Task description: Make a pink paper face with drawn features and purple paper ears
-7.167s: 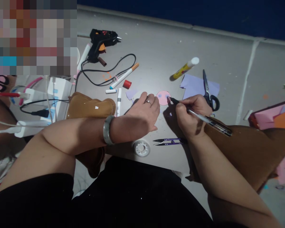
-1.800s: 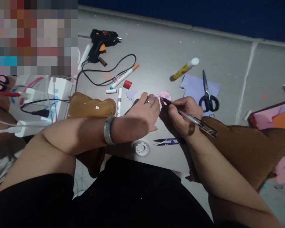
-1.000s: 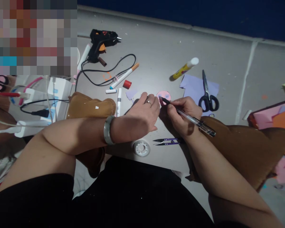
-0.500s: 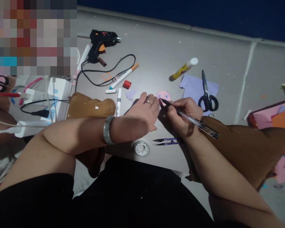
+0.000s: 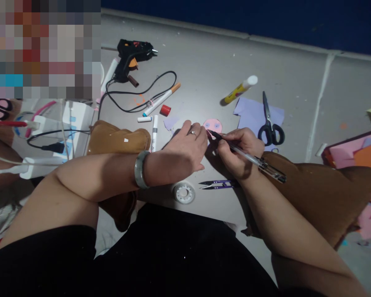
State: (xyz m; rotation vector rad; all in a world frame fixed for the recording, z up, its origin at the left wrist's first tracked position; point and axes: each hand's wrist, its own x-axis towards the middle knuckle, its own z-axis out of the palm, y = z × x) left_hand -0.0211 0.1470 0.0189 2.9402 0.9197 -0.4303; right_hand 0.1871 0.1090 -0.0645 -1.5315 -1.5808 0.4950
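My right hand (image 5: 243,144) grips a clear-barrelled pen (image 5: 247,155), its dark tip at the lower edge of a small round pink paper piece (image 5: 214,123). Two bluish marks show on that paper. Flat beside it lies my left hand (image 5: 187,147), fingers stretched out and touching or covering its left edge; what is under the palm is hidden. Nearer my body are purple thread snips (image 5: 218,184) and a white tape roll (image 5: 184,193). Black-handled scissors (image 5: 269,128) rest on lilac paper (image 5: 250,113) to the right.
At the back left lies a black glue gun (image 5: 130,57) with its looped cord. Markers (image 5: 162,99), a red cap (image 5: 165,110) and a yellow glue stick (image 5: 239,90) lie around. Brown cushion-like pieces (image 5: 315,185) flank my arms. Power strips (image 5: 71,128) stand at left.
The pen has shifted very slightly, its tip a little lower and to the right. My left hand stays in place.
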